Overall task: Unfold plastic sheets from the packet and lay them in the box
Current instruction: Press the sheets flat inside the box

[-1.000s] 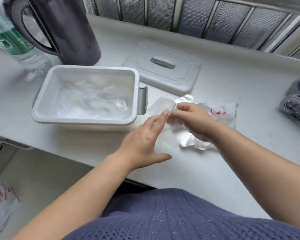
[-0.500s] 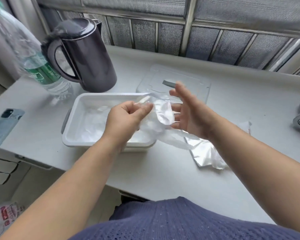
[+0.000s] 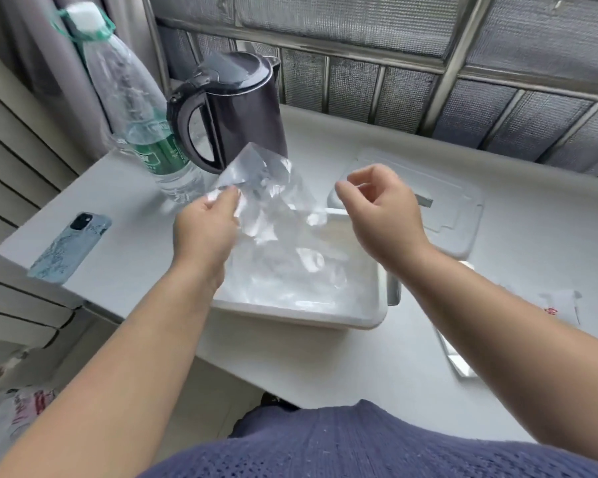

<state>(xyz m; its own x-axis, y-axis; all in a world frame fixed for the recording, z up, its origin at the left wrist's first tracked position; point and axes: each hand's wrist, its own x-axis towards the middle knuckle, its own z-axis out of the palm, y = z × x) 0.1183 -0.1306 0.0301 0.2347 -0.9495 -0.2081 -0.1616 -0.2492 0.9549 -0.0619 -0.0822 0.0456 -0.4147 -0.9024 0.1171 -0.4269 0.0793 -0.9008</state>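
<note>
Left grip (image 3: 204,229) pinches a clear plastic sheet (image 3: 266,188) above the white box (image 3: 290,313). Right grip (image 3: 387,215) is curled; whether it holds the sheet cannot be told.

A: What is standing at the back left of the bench (image 3: 128,270)?
B: A dark kettle (image 3: 242,108) is sitting there, handle pointing left, and 1 clear water bottle (image 3: 132,108) with a green label is standing just beside it.
A: Anything lying flat?
B: 1 phone (image 3: 70,248) is lying back up near the left edge, and a grey lid (image 3: 456,222) is lying at the right, below the mesh window (image 3: 342,25).
</note>
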